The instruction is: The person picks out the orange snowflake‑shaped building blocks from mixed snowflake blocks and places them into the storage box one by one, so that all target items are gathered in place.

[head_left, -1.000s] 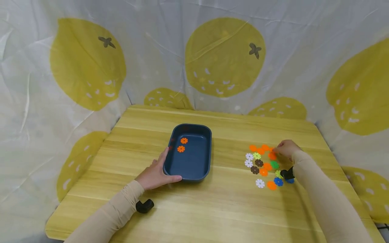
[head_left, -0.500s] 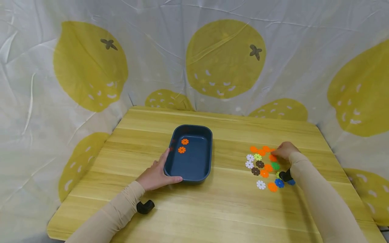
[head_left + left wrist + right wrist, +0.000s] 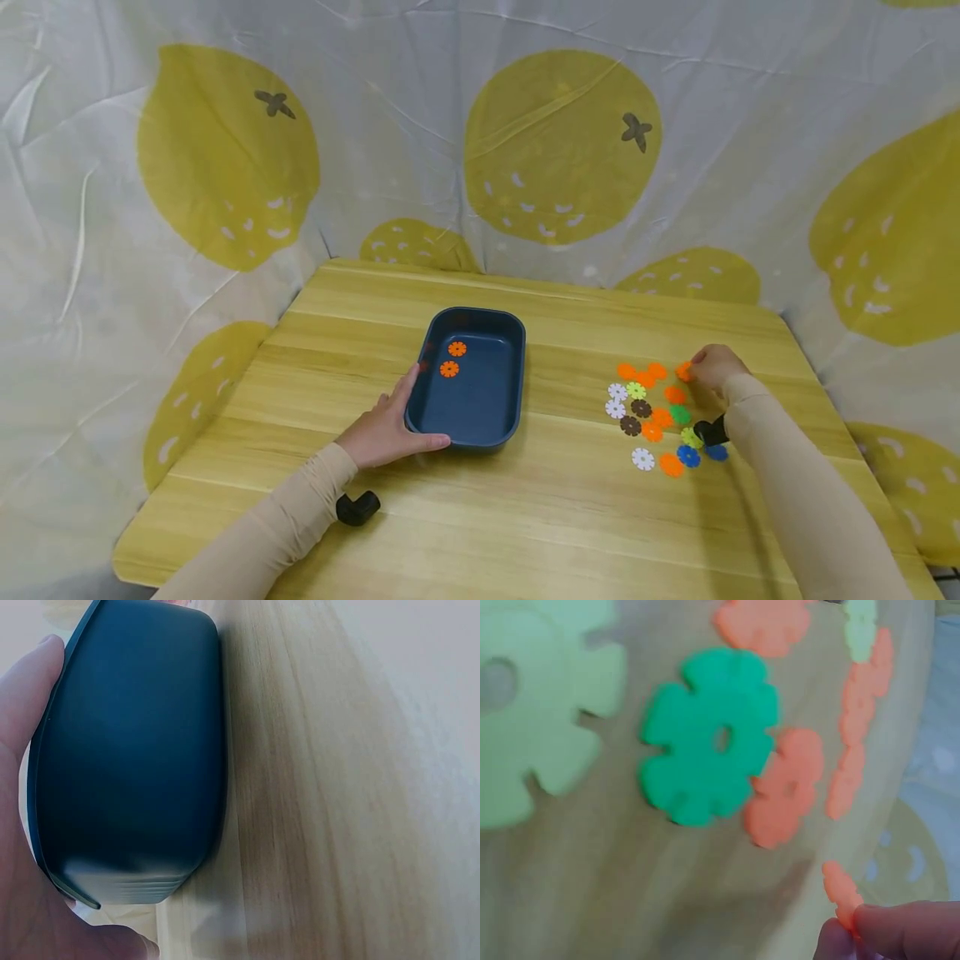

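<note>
In the head view, my left hand (image 3: 386,433) rests against the near left corner of a dark blue rectangular bin (image 3: 468,408), its fingers straight along the left rim and its thumb along the near rim. Two orange notched plastic discs (image 3: 449,369) lie inside. To the right, my right hand (image 3: 718,367) pinches another orange notched disc (image 3: 843,895) between thumb and finger, above the table in the right wrist view. Close by lie a green disc (image 3: 709,739) and an orange one (image 3: 786,787).
Several more notched discs lie loosely grouped left of and below the right hand: white (image 3: 642,459), brown (image 3: 631,425), yellow-green (image 3: 636,390) and blue (image 3: 688,456). The wooden table (image 3: 525,525) is backed by a lemon-printed curtain (image 3: 420,125).
The right hand has taken hold of an orange disc from the top right of the group and drawn it slightly away. The left hand stays at the bin.
</note>
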`<move>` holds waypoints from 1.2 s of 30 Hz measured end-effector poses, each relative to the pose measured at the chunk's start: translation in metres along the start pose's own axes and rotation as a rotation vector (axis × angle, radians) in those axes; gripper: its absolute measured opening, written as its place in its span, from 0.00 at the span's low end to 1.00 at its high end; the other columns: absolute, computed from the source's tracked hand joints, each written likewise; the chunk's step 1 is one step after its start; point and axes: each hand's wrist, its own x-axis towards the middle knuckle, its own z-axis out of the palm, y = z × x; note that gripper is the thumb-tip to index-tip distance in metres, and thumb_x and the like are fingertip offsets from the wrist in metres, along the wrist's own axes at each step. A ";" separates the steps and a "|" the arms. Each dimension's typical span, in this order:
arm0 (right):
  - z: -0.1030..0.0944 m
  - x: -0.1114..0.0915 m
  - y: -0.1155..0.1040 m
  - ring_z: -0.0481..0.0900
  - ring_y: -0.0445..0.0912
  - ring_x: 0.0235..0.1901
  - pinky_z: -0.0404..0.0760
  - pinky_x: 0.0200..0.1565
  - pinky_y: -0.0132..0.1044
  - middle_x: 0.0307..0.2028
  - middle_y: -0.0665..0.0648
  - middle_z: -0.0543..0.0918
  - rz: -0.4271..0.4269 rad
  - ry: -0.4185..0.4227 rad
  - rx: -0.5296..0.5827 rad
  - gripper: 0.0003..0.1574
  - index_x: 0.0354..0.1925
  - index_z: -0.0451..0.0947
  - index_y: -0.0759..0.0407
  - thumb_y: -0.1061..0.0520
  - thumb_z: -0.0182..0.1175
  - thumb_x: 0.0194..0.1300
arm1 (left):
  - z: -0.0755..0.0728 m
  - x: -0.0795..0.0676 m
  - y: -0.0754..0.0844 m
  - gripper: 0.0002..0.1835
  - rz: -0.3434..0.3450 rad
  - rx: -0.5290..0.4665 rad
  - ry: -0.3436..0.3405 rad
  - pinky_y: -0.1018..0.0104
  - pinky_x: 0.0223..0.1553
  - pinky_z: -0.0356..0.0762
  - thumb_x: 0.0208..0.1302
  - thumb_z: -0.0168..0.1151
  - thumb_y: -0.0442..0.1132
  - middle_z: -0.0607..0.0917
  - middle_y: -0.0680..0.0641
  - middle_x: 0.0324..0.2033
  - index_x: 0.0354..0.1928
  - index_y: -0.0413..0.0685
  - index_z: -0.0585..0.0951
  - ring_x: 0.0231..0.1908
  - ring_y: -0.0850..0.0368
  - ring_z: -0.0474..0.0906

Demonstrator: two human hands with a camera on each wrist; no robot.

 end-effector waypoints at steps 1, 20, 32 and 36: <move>-0.003 0.000 -0.001 0.71 0.48 0.28 0.75 0.32 0.41 0.57 0.79 0.72 -0.003 0.000 0.018 0.25 0.58 0.68 0.78 0.59 0.47 0.71 | 0.000 0.000 0.000 0.69 0.001 0.000 0.000 0.21 0.61 0.64 0.47 0.69 0.77 0.51 0.43 0.81 0.80 0.76 0.34 0.75 0.20 0.47; -0.038 -0.003 -0.164 0.71 0.58 0.45 0.71 0.46 0.50 0.58 0.71 0.75 -0.199 0.097 0.079 0.20 0.58 0.70 0.66 0.54 0.50 0.77 | 0.000 -0.001 0.002 0.69 -0.004 0.009 0.000 0.21 0.63 0.61 0.47 0.69 0.77 0.49 0.44 0.82 0.81 0.75 0.34 0.75 0.19 0.47; 0.063 0.009 -0.274 0.74 0.50 0.39 0.73 0.41 0.38 0.51 0.63 0.81 -0.391 -0.005 0.105 0.12 0.49 0.78 0.64 0.61 0.55 0.71 | 0.001 -0.002 0.000 0.68 -0.003 -0.002 0.007 0.23 0.61 0.66 0.48 0.69 0.76 0.51 0.44 0.81 0.81 0.74 0.36 0.75 0.21 0.47; 0.095 0.013 -0.294 0.75 0.49 0.39 0.74 0.41 0.38 0.46 0.60 0.81 -0.378 -0.044 0.090 0.08 0.45 0.79 0.63 0.62 0.54 0.71 | 0.003 -0.001 -0.003 0.67 0.002 -0.009 0.011 0.24 0.61 0.67 0.48 0.69 0.76 0.52 0.43 0.81 0.81 0.76 0.36 0.75 0.20 0.47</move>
